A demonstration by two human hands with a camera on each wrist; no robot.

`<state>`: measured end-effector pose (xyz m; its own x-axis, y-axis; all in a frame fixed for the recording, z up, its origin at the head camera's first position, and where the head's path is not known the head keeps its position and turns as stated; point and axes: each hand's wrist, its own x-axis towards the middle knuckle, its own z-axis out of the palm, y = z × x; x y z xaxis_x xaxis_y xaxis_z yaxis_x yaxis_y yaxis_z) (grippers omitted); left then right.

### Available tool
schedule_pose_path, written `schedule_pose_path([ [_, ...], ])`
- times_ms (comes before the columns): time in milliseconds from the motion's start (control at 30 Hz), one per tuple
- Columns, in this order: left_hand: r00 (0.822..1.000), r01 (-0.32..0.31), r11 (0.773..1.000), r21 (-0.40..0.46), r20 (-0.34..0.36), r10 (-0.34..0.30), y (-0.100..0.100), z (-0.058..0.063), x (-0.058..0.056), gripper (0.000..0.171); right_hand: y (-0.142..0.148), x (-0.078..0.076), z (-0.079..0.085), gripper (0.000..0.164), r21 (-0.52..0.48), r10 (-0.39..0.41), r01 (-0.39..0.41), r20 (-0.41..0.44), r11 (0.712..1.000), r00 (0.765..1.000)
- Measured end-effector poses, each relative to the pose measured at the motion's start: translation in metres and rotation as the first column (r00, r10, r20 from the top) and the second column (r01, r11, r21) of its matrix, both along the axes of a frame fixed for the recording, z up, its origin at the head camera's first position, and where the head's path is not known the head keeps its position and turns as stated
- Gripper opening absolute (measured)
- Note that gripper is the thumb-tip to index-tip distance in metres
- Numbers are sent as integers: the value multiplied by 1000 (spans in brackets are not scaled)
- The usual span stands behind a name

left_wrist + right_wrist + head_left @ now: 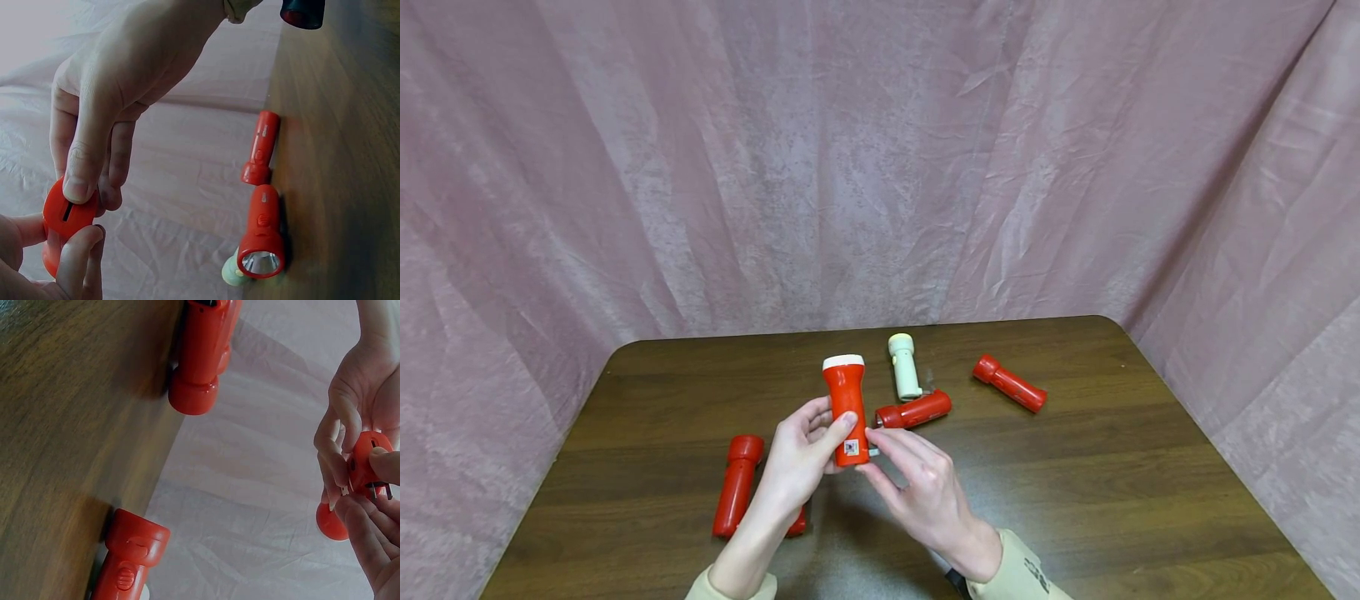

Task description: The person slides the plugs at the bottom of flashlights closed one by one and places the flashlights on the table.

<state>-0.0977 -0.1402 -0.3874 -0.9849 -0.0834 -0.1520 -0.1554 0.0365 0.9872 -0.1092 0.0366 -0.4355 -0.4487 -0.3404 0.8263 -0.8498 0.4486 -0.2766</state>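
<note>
My left hand (797, 454) grips a red flashlight (847, 396) with a white rim round its head, held above the table with the head pointing away. The thumb lies along the body, near a small square sticker (851, 447). My right hand (925, 487) pinches the tail end between thumb and fingers. Metal plug prongs (378, 489) stick out of the body there, beside the right fingertips. In the left wrist view, a dark slot (67, 211) shows in the flashlight's end, right by the right thumb.
Beyond the hands lie a red flashlight (917, 410) and a pale green flashlight (904, 367); another red one (1009, 383) is farther right. At left lies a red flashlight (737, 487), with one more (797, 523) partly behind the left wrist. A pink curtain (850, 167) hangs behind the wooden table (1112, 500).
</note>
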Motion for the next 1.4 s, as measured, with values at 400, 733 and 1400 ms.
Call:
schedule_pose_path([
  [400, 1000, 2, 1000, 11, 4, -2, 1, -1, 0, 51, 0, 0, -1, 35, -7, -13, 13, -4, 1000, 1000],
  [733, 1000, 0, 1000, 10, 0, 0, 2, -2, -1, 51, 0, 1, -1, 37, -1, -26, 26, 37, 1000, 999],
  [1400, 1000, 9, 1000, -6, -7, -9, 3, -2, 2, 52, 0, -1, -2, 35, -18, -28, 28, -13, 999, 1000],
])
